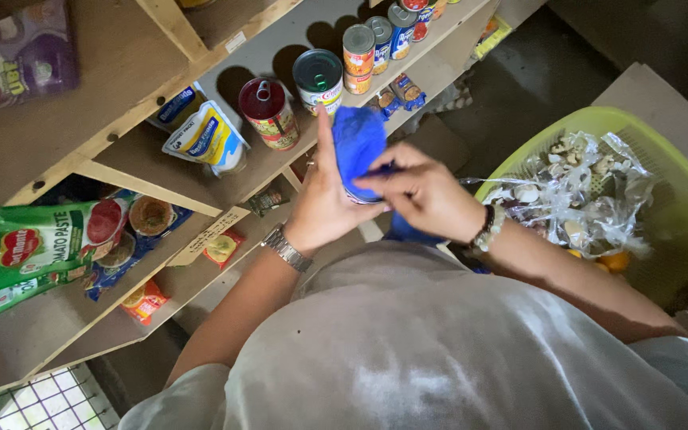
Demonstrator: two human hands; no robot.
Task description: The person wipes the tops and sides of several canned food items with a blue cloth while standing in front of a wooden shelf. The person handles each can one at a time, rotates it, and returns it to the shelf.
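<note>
My left hand (320, 209), with a metal watch on its wrist, cups a can that is mostly hidden under a blue cloth (357, 143). My right hand (422, 191), wearing a beaded bracelet, presses the cloth against the can. Both hands are in front of a wooden shelf (201, 171). On that shelf stand a red-topped can (268, 111) and a green-topped can (318, 80), just beyond my fingers.
Further cans (376, 44) line the shelf to the right. A white and blue pouch (209, 139) lies at its left. Green sachets (37, 243) hang at the lower left. A yellow-green basket (670, 191) with clear bags of small items sits at right.
</note>
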